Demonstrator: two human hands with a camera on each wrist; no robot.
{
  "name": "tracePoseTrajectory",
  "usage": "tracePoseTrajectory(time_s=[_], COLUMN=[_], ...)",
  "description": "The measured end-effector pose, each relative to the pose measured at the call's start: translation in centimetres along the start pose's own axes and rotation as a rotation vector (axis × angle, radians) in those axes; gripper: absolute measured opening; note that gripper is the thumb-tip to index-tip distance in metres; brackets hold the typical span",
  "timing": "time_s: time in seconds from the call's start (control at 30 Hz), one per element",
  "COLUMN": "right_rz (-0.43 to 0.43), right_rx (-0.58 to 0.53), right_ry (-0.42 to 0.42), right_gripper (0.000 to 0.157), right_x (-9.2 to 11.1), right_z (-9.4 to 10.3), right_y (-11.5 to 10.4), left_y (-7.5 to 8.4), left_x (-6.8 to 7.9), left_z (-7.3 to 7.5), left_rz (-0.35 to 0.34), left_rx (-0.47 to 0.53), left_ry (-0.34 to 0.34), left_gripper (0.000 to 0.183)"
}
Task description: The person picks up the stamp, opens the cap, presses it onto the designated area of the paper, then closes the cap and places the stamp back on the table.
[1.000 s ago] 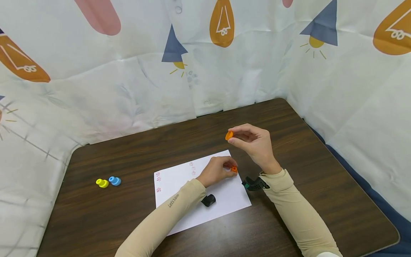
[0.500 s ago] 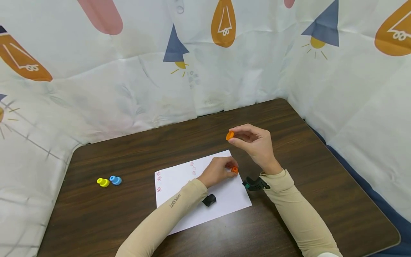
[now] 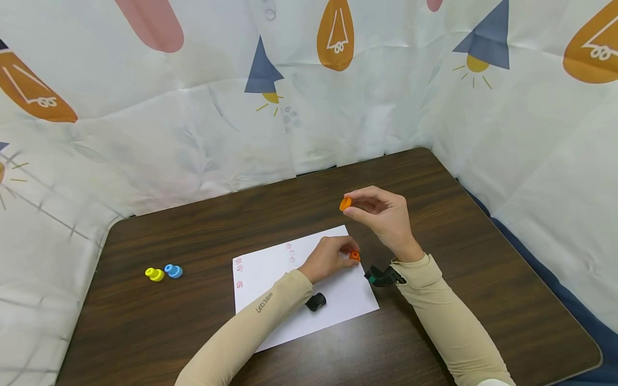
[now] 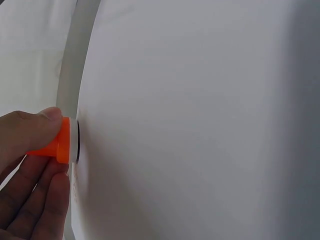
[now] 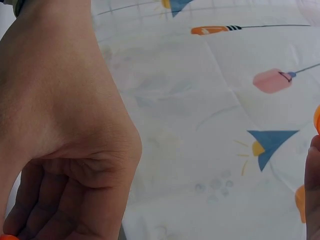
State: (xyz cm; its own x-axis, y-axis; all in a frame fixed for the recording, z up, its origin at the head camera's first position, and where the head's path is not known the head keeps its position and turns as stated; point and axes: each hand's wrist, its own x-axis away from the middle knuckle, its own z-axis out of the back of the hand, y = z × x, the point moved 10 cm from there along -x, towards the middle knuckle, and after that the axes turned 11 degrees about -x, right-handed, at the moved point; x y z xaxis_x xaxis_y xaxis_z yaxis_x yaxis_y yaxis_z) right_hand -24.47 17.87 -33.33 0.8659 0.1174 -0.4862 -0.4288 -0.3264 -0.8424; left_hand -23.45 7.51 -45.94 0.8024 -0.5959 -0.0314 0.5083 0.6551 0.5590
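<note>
In the head view my left hand point(image 3: 330, 259) pinches a small orange stamp point(image 3: 355, 256) at the right edge of a white sheet of paper point(image 3: 345, 300). The left wrist view shows that stamp point(image 4: 63, 142) between thumb and fingers, its white-rimmed, dark-edged end against or just at the paper. My right hand point(image 3: 384, 219) is raised beyond the sheet's far right corner, holding an orange cap point(image 3: 345, 203) between thumb and fingertips. At the right wrist view's edge, only part of the orange cap point(image 5: 317, 121) shows. Small red prints point(image 3: 292, 253) mark the paper's left part and upper middle.
A yellow stamp point(image 3: 154, 274) and a blue stamp point(image 3: 174, 271) stand side by side on the dark wooden table point(image 3: 203, 230), left of the paper. Black wrist devices point(image 3: 316, 302) are worn on both wrists. Patterned white cloth point(image 3: 193, 134) hangs behind the table.
My left hand with the orange stamp has shifted very slightly to the right along the paper. The right hand and its cap have stayed in place.
</note>
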Motion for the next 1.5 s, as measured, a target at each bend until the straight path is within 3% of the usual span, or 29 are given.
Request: tracePoseTrajectory(time_s=[0.77,1.5], right_rz=[-0.007,-0.015], right_rx=[-0.037,-0.003], right_ry=[-0.023,-0.011], right_gripper=[0.029,0.027], right_x=[-0.09,-0.18], right_z=[-0.32,0.21], right_y=[0.59,0.47], left_y=[-0.48,-0.21], left_x=[-0.04,-0.1], left_z=[-0.13,-0.14], left_rz=[-0.028,-0.03], left_rx=[-0.037,-0.016], left_ry=[0.007,-0.016], left_gripper=[0.024,0.026])
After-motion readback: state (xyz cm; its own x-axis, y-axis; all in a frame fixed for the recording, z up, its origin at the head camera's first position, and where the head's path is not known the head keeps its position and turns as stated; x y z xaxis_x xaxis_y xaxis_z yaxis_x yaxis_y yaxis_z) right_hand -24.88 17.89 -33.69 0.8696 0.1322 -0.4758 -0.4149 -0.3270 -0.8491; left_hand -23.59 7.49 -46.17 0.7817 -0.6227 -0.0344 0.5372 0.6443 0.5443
